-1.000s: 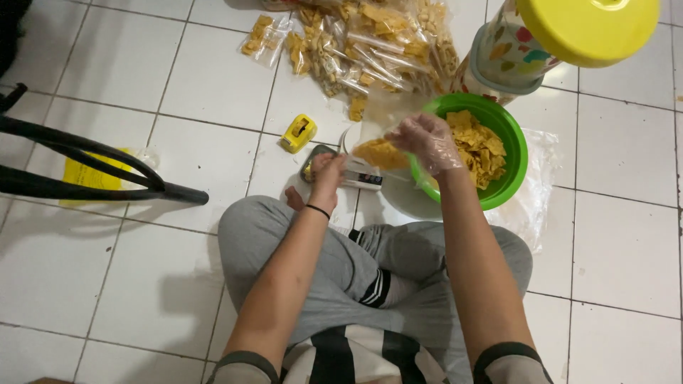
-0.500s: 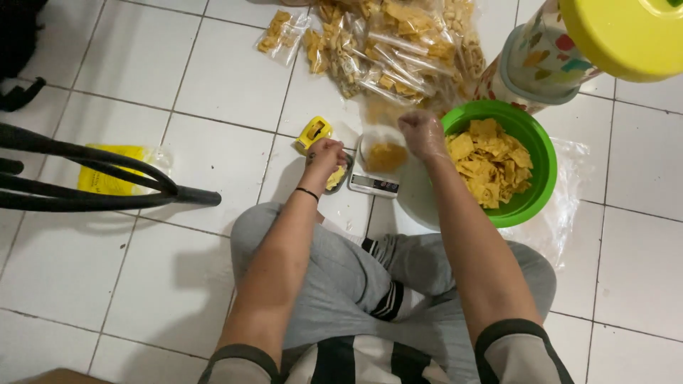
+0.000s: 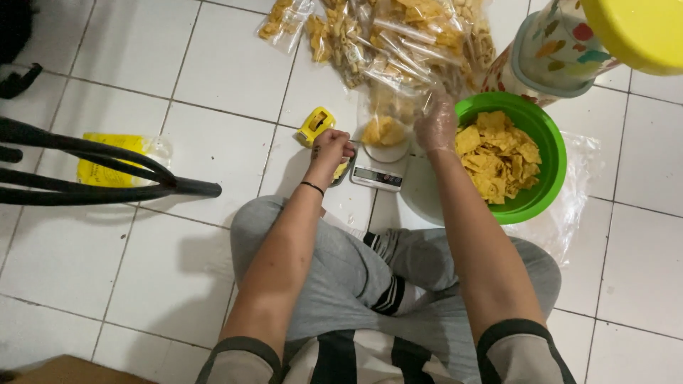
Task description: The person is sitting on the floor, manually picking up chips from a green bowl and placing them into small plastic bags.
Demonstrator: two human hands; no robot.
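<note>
Clear bag of yellow chips point(image 3: 383, 130) resting on small kitchen scale point(image 3: 379, 171) on tiled floor point(image 3: 213, 78). Gloved right hand point(image 3: 436, 122) beside bag, grip loose, fingers apart. Left hand point(image 3: 330, 147) closed on chip over dark dish point(image 3: 343, 171). Green bowl point(image 3: 551, 153), packed bags point(image 3: 398, 39) close by.

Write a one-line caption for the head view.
Gloved right hand beside clear chip-filled plastic bag on small white scale; bare left hand alongside, near round green bowl.
</note>
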